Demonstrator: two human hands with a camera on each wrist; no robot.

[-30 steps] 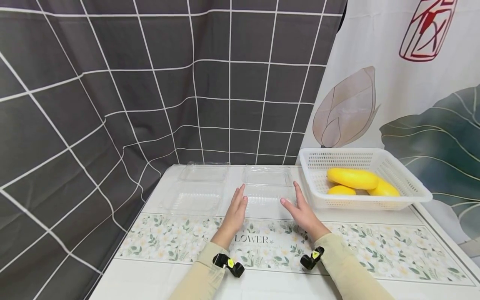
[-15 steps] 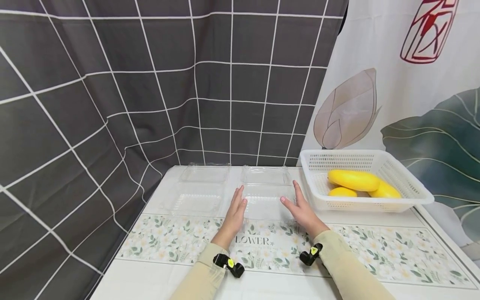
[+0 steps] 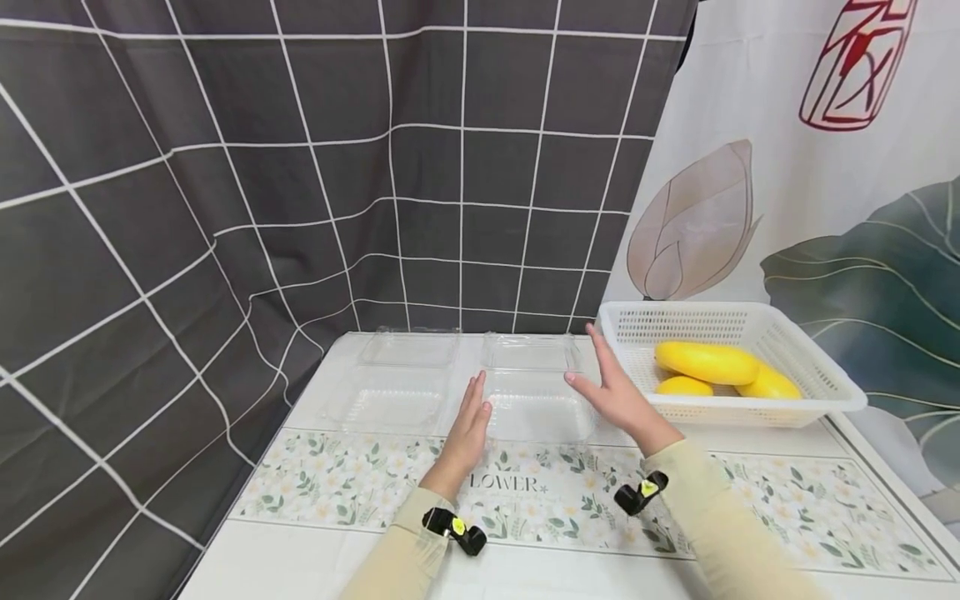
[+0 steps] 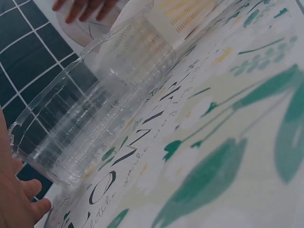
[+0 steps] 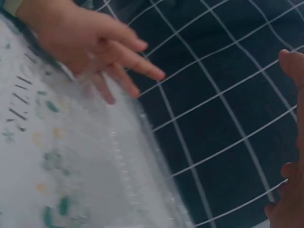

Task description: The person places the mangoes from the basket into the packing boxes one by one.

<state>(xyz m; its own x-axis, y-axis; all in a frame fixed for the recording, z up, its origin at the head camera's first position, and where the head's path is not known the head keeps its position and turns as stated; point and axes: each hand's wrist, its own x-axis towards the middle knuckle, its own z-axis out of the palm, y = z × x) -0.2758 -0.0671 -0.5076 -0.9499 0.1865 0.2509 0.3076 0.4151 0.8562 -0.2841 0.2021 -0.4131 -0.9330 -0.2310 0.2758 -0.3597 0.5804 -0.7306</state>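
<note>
Two clear plastic clamshell boxes lie with their lids folded back on the table. My left hand is at the near side of the right-hand box, fingers straight, between it and the left-hand box. In the left wrist view that box rises beside the fingers. My right hand, fingers extended and thumb apart, is over the gap between the right-hand box and a white plastic basket. Inside the basket lie several yellow, smooth, elongated fruits or vegetables. Neither hand holds anything.
A white table bears a floral printed strip across its middle. Behind it hangs a dark grid-patterned curtain, and a pale printed curtain hangs at the right behind the basket.
My right hand has moved up and to the right, from beside the right-hand box toward the basket. The left hand has stayed nearly in place; boxes and basket have not moved.
</note>
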